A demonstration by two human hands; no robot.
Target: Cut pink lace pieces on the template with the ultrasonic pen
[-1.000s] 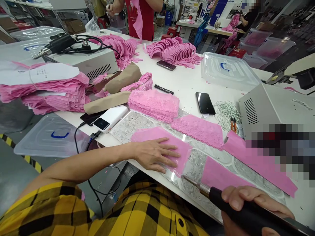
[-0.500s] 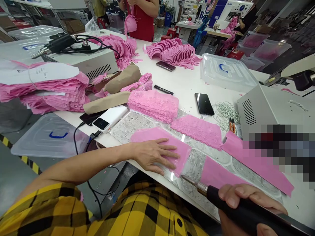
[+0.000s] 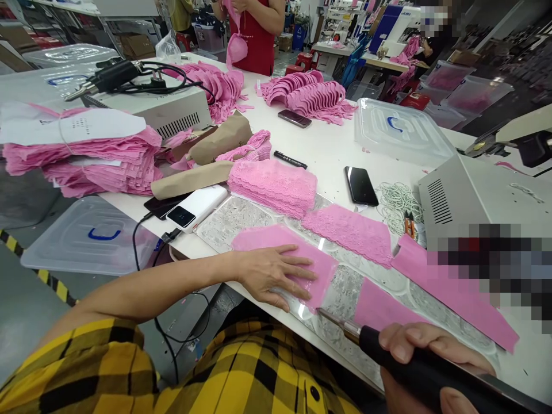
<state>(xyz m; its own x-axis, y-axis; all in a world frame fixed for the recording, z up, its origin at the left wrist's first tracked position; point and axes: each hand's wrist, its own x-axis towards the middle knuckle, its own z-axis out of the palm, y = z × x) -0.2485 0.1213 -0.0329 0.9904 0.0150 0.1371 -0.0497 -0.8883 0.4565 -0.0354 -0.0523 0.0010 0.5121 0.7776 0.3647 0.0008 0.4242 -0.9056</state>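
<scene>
My left hand (image 3: pixel 276 275) lies flat with its fingers spread on a pink fabric piece (image 3: pixel 250 237), pressing it onto a grey marbled board (image 3: pixel 349 287). In my right hand (image 3: pixel 425 351) is a thick black-handled tool (image 3: pixel 401 353) with a slim pointed metal tip, which looks like a handheld cutter. Its tip meets the near corner of the pink piece, just right of my left fingers. Further right lies another pink fabric panel (image 3: pixel 383 307). Beyond my left hand are a single pink lace piece (image 3: pixel 349 233) and a stack of pink lace (image 3: pixel 272 187).
A white power bank (image 3: pixel 202 204) with cables sits left of the board. Behind it are a phone (image 3: pixel 361 185), a marker (image 3: pixel 290 159), green cords (image 3: pixel 399 201) and a clear plastic lid (image 3: pixel 399 126). Grey boxes (image 3: pixel 483 195) stand on both sides. A person in red (image 3: pixel 254 46) stands across the table.
The whole view has shifted slightly. My left hand stays flat on the fabric, and the tool's tip stays at the same corner. The person in red has lowered the pink item slightly.
</scene>
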